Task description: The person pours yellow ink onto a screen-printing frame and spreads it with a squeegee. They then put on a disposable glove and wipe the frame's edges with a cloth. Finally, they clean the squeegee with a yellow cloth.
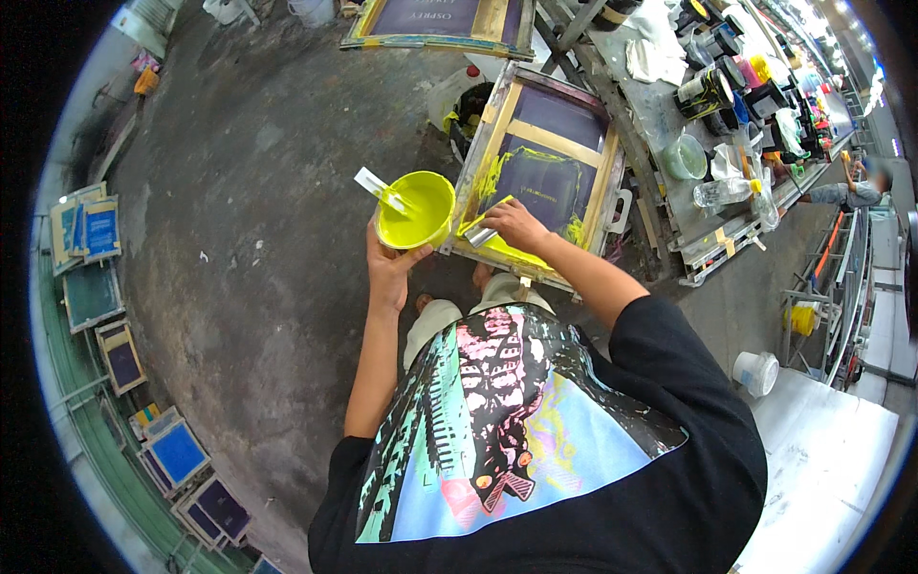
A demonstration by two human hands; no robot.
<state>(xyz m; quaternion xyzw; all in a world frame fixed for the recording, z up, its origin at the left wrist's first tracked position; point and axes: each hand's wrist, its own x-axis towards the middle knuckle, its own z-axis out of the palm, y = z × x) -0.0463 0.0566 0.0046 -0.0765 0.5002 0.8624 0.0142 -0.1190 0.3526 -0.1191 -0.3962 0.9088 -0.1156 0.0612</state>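
Note:
My left hand (388, 272) is wrapped round the side of a round tub (424, 175) of bright yellow-green ink, tipped so that I look into it. A spatula with a white handle (371, 182) leans in the ink and sticks out over the rim. My right hand (516, 228) grips a squeegee (481, 234) with a silvery body and an ink-coated yellow edge. It is at the near left part of a printing screen (568, 140) with a taped border and dark purple mesh. Yellow ink is smeared along the mesh's edges, thickest at the near side.
Another screen (421, 21) lies beyond. A black bucket (469, 112) stands behind the ink tub. On the right, a bench (643, 107) carries ink pots, a clear tub (685, 157) and a plastic bottle (724, 192). Several screens (177, 452) lean along the left wall. A person (854, 189) is far right.

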